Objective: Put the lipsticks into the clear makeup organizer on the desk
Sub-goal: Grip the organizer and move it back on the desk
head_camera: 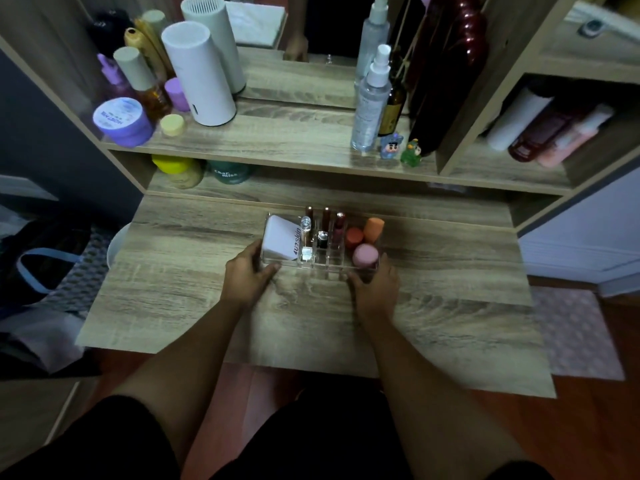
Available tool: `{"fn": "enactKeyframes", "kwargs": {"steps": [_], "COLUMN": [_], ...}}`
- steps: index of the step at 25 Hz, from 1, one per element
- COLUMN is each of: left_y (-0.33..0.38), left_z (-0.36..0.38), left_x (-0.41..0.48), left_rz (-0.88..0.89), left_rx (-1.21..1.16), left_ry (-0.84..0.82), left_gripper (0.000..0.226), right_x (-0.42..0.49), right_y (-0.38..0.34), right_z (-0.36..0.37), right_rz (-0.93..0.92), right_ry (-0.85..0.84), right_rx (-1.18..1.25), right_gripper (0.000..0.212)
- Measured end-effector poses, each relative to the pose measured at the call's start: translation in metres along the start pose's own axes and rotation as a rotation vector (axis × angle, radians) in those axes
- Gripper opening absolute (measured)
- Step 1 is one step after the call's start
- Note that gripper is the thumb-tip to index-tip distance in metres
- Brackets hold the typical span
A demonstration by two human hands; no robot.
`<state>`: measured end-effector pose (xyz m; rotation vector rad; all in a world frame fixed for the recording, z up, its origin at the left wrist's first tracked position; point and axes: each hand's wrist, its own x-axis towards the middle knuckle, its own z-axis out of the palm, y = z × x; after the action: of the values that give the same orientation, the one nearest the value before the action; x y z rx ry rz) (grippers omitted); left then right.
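Observation:
The clear makeup organizer [323, 266] stands in the middle of the wooden desk [194, 306]. Several lipsticks [325, 225] stand upright in its small centre slots. A white compact [280, 239] lies in its left part. Orange and pink sponges [365, 255] fill its right part. My left hand [246, 273] grips the organizer's front left corner. My right hand [375, 289] holds its front right corner. Both hands rest on the desk surface.
A raised shelf [277, 143] behind the desk carries a white cylinder [199, 76], purple jars, spray bottles [369, 105] and small figurines [391, 146]. Jars sit under the shelf at the left. A mirror stands at the back. A bag lies on the floor at left.

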<state>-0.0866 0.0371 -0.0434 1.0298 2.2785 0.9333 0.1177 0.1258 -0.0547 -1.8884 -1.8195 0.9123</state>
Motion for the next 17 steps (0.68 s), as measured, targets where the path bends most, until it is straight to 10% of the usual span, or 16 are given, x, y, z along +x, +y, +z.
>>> {"fn": "enactKeyframes", "kwargs": {"steps": [5, 17], "left_y": [0.0, 0.02], "left_z": [0.0, 0.033], "left_x": [0.005, 0.002], "left_rz": [-0.01, 0.016], "left_rx": [0.028, -0.008], "left_ry": [-0.003, -0.042], "left_gripper": [0.048, 0.044], "right_x": [0.005, 0.017], "right_y": [0.006, 0.036], "right_z": [-0.013, -0.038], "right_rz": [-0.107, -0.023], "right_ry": [0.034, 0.024], "right_rx": [0.097, 0.128], "right_gripper": [0.044, 0.038]}}
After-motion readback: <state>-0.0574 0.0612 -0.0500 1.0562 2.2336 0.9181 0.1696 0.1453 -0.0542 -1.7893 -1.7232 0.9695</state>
